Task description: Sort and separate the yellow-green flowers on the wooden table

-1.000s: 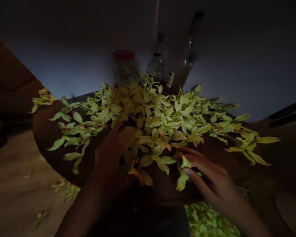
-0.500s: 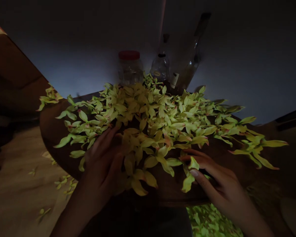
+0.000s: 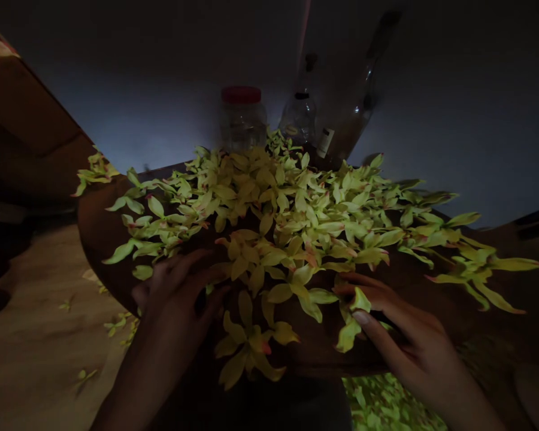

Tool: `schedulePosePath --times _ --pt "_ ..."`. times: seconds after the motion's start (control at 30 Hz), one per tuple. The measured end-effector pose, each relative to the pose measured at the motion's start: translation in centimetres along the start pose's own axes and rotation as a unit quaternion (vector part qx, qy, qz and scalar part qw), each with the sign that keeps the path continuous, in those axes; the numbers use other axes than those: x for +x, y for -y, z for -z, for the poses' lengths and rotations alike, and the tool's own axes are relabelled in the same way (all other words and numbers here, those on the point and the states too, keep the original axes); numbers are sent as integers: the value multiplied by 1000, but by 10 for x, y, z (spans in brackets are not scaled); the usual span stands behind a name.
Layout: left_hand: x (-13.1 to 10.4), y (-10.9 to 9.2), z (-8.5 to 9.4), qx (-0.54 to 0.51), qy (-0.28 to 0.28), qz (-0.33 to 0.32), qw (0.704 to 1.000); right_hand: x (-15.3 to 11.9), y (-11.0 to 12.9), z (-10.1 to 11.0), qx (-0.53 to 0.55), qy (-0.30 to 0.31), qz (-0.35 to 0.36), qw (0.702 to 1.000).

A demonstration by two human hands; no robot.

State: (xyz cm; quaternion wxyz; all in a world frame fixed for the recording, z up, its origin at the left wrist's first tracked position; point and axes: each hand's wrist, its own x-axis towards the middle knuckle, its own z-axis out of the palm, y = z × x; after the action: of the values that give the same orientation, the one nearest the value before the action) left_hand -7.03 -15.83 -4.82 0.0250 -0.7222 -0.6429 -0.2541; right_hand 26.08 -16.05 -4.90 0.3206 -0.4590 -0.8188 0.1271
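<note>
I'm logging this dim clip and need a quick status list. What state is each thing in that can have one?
Left hand: open, fingers spread flat on the flowers.
Right hand: pinching one flower at the table edge.
Flower pile: loose, spread across the round table.
Jar: upright, red lid on.
Small bottle: upright, capped.
Tall bottle: leaning; top too dark to tell.

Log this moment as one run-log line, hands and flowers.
left hand: flat on yellow-green flowers | right hand: pinching one flower | surface: round wooden table | behind: red-lidded jar
</note>
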Motion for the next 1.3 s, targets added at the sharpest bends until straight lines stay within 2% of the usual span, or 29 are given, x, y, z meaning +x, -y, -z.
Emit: schedulePosePath --times 0.1,0.43,0.73,0.83,0.93,1.07,1.2,1.3 --pt "1 0 0 -8 -1 2 1000 0 0 0 3 -1 1 1000" --pt "7 11 5 -51 47 29 997 -1 1 -1 13 -1 2 1000" --pt "16 8 16 -79 -62 38 994 0 3 0 5 3 -2 1000" --pt "20 8 19 -146 -74 95 982 2 3 1 1 1 0 1000" --pt "22 4 20 -227 -94 188 951 3 4 1 -2 -2 4 1000" --pt "18 1 18 -247 -89 258 930 4 4 1 -3 0 2 1000" --pt "17 1 18 -219 -56 236 945 3 4 0 -1 -7 -4 1000" --pt "21 1 19 -204 -63 202 956 2 4 1 5 -4 -14 1000"
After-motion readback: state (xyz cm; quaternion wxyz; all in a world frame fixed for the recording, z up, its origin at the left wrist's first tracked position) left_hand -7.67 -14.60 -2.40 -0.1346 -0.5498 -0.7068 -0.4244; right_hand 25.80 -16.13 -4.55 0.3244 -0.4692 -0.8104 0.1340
